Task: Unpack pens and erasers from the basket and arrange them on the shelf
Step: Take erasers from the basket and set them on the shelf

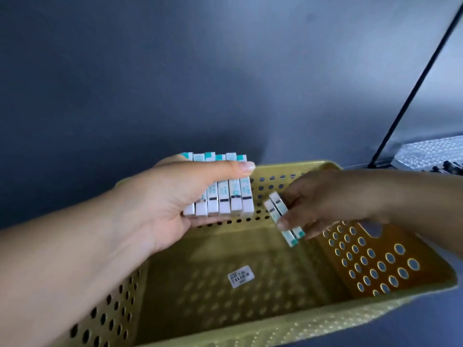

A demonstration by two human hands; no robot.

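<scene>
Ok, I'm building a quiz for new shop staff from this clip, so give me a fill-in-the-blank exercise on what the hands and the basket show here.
1. The left hand grips a row of ____ erasers side by side.
2. The right hand pinches ____ erasers above the basket.
3. The perforated basket is ____ in colour.
4. On the basket floor lies only a white ____.

Missing words: six; two; yellow; price sticker
</scene>
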